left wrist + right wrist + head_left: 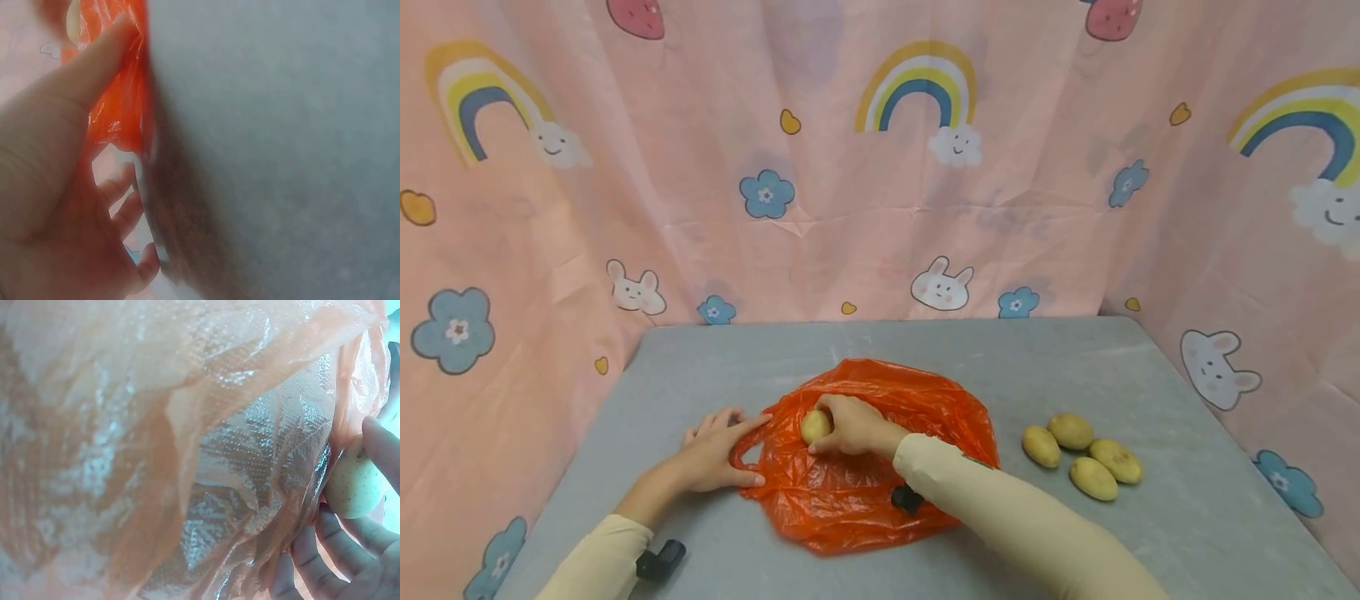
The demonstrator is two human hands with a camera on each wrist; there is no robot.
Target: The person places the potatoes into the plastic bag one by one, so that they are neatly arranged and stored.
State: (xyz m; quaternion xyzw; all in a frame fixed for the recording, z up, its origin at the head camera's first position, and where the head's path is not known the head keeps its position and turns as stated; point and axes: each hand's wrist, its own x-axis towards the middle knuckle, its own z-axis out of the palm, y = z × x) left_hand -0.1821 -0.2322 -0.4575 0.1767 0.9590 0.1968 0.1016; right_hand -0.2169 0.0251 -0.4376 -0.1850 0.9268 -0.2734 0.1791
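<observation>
A red plastic bag (pixel 865 508) lies spread on the grey table. The right hand (pixel 856 427) pinches a potato (pixel 816 426) between thumb and fingers over the bag's left part; the right wrist view shows the potato (pixel 355 481) against the crinkled plastic (pixel 262 444). At the bag's handle end, the left hand (pixel 715 454) has its thumb and a finger spread on the plastic beside the handle hole. In the left wrist view, the left hand's thumb lies on the red plastic (pixel 119 112), its other fingers loosely bent.
Several potatoes (pixel 1093 478) lie in a group on the table (pixel 1045 358) to the right of the bag. A pink patterned curtain (pixel 842 242) hangs behind the table and at both sides. Dark wrist devices (pixel 660 560) are on both forearms.
</observation>
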